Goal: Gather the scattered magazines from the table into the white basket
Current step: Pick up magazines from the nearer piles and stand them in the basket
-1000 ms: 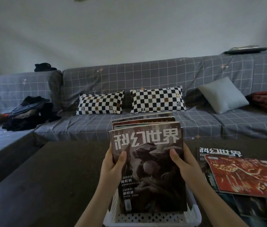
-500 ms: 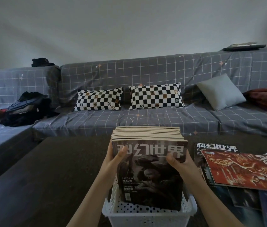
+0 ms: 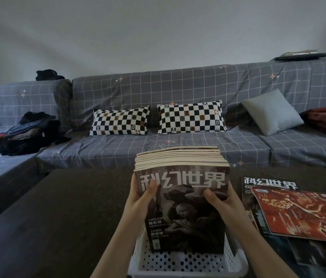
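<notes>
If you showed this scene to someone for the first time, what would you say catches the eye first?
First, the thick stack of magazines standing upright in the white basket at bottom centre, gripped by the left hand and right hand. Next, the red-covered magazine among those spread on the table at right. Behind, two checkered pillows lie on the grey grid-patterned sofa.

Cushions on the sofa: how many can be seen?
3: two checkered cushions side by side at the sofa's middle, one plain grey cushion to their right. Others may be out of frame.
</notes>
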{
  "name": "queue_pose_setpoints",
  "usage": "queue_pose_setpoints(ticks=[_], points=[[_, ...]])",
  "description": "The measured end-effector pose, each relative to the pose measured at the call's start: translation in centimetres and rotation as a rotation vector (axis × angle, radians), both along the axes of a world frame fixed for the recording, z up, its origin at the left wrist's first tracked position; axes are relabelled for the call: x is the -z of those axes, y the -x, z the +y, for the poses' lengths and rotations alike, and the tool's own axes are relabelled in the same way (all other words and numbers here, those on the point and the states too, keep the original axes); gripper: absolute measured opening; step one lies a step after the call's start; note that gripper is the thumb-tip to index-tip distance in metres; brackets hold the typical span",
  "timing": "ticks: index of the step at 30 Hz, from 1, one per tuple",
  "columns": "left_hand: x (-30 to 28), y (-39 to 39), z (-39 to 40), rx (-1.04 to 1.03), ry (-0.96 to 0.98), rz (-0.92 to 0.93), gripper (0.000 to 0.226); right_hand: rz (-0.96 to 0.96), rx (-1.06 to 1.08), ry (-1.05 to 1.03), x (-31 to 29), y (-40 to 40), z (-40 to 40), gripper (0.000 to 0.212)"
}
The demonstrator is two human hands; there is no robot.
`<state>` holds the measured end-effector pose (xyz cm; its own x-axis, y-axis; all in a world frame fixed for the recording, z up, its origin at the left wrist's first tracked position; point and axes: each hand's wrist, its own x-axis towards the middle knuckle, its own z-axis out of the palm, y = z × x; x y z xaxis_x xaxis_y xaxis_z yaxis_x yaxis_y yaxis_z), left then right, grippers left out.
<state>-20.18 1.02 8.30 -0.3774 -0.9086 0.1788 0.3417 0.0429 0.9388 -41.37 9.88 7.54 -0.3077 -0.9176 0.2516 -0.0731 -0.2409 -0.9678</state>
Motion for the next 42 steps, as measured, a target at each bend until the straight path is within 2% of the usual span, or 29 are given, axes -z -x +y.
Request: queue_pose_setpoints(ticks=[2, 5, 7, 9, 12, 15, 20, 23, 29, 34, 42], points=[[0.2, -0.5, -0.5, 0.05, 0.015, -0.035, 0.058, 0.046, -0.036, -0.057, 0.3, 0.4, 0.3, 0.079], [0.3, -1.4, -1.4, 0.075, 0.044, -0.133, 0.089, 0.052, -0.044, -0.078, 0.8, 0.5, 0.6, 0.106], [0.5, -1.2, -1.3, 0.073, 0.036, -0.147, 0.102, -0.032, -0.013, -0.062, 0.9, -0.2, 0.4, 0.103], [0.7, -0.8, -1.1, 0.078, 0.002, -0.112, 0.105, -0.082, 0.012, -0.05, 0.9, -0.6, 0.3, 0.102], [0.4, -0.9, -1.2, 0.122, -0.032, -0.104, 0.108, -0.036, -0.03, -0.093, 0.7, -0.2, 0.6, 0.102], [-0.2, -0.9, -1.1, 0.128, -0.025, -0.101, 0.102, -0.022, -0.003, -0.089, 0.6, -0.5, 0.5, 0.111], [-0.1, -0.9, -1.0, 0.11, -0.03, -0.142, 0.102, 0.068, -0.001, -0.1, 0.3, -0.5, 0.5, 0.09], [-0.2, -0.4, -0.8, 0.05, -0.052, -0.139, 0.106, 0.005, 0.022, -0.085, 0.6, -0.6, 0.4, 0.074], [-0.1, -0.3, -0.5, 0.029, -0.067, -0.11, 0.098, -0.001, 0.0, -0.114, -0.2, -0.5, 1.0, 0.052], [2.5, -0.8, 1.4, -0.05, -0.055, -0.181, 0.098, -0.003, 0.057, -0.123, 1.3, -1.8, 1.9, 0.068], [3.5, -0.5, 1.9, -0.055, -0.064, -0.189, 0.074, 0.074, 0.069, -0.102, 1.4, -2.2, 2.3, 0.063]])
